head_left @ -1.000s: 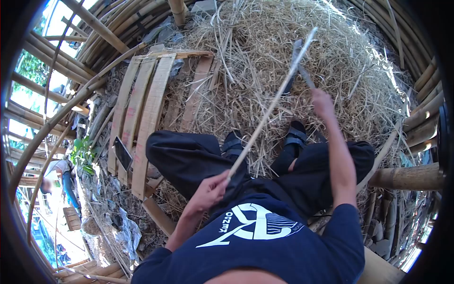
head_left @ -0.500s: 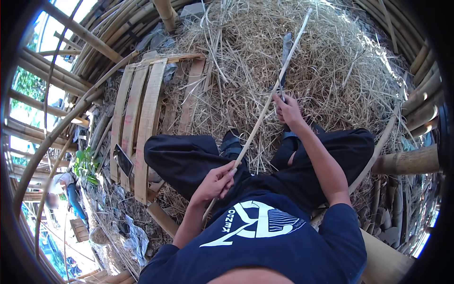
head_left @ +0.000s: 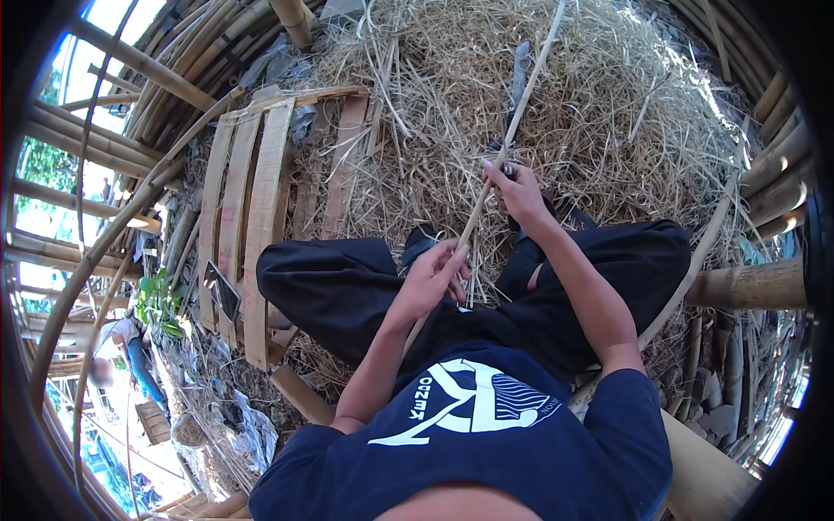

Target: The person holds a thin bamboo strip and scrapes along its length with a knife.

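Observation:
A long, thin bamboo strip (head_left: 528, 91) slants from the top of the view down between my legs. My left hand (head_left: 434, 278) is closed around its lower part, above my lap. Farther up, my right hand (head_left: 519, 193) is closed on a knife's black handle (head_left: 509, 173), its thumb and forefinger against the strip. A grey blade (head_left: 520, 69) shows beyond that hand, beside the strip and over the straw. Whether it joins the handle I cannot tell, as the strip and fingers hide part of it.
Dry straw (head_left: 599, 113) covers the ground ahead. A wooden slatted pallet (head_left: 261, 208) lies at left with a dark phone-like object (head_left: 222, 293) on it. Bamboo rails (head_left: 87, 204) line the left side, a thick bamboo pole (head_left: 747, 284) the right. Another person (head_left: 130, 352) is outside at left.
My left hand has slid up and to the right, closer to my right hand. The strip's far end has moved up to the frame edge. The view has shifted slightly.

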The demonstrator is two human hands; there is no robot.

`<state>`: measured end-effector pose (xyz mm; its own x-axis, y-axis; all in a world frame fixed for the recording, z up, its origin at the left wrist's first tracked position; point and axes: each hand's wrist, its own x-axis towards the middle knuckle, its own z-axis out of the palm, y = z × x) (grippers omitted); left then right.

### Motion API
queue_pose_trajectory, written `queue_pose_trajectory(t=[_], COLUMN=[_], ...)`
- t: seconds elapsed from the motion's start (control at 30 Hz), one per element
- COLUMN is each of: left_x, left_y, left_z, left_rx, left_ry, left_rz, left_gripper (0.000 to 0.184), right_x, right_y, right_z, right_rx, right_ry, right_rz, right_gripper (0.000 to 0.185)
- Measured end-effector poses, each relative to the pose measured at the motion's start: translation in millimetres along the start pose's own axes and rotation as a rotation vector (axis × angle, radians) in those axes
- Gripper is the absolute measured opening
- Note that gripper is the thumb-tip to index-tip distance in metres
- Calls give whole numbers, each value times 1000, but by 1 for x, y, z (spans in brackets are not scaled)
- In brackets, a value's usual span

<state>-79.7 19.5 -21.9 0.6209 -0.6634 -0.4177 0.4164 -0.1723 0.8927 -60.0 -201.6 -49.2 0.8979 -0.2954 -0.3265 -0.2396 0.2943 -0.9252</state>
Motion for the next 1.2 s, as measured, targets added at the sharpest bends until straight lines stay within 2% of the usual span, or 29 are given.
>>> queue_pose_trajectory(t=[0.17, 0.23, 0.27, 0.3, 0.37, 0.4, 0.53, 0.67, 0.9, 1.0, 1.13, 1.2], left_x=[33, 37, 39, 40, 43, 44, 45, 49, 52, 50, 52, 55], left_y=[-1, -5, -6, -8, -14, -17, -19, -23, -27, -23, -29, -34], left_z=[0, -5, -6, -8, -15, -18, -23, -25, -22, -17, -14, -15], left_rx=[-31, -124, -139, -142, -159, -191, -147, -157, -193, -184, -265, -222], left_ry=[32, 26, 52, 56, 125, 136, 176, 214, 243, 202, 171, 205], left_rz=[16, 2, 0, -3, -4, 8, 46, 84, 25, 28, 30, 37], left_gripper=[36, 35, 35, 35, 34, 26, 13, 11, 13, 14, 14, 14], right_x=[-2, -7, -13, -17, -26, -32, -34, -33, -27, -18, -10, 3], right_y=[0, 4, 6, 7, 9, 10, 18, 5, -8, 10, 5, 8], right_z=[-3, -2, -1, 1, 7, 10, 9, 2, -1, -6, -15, -22], right_rx=[-185, -598, -728, -728, -1007, -1076, -1173, -1299, -1343, -1215, -1322, -1395], right_ry=[-22, -25, -84, -90, -236, -260, -338, -395, -504, -533, -518, -524], right_rz=[-72, -303, -312, -308, -363, -391, -370, -371, -333, -409, -465, -557], right_gripper=[32, 36, 35, 35, 33, 32, 35, 41, 40, 40, 40, 33])
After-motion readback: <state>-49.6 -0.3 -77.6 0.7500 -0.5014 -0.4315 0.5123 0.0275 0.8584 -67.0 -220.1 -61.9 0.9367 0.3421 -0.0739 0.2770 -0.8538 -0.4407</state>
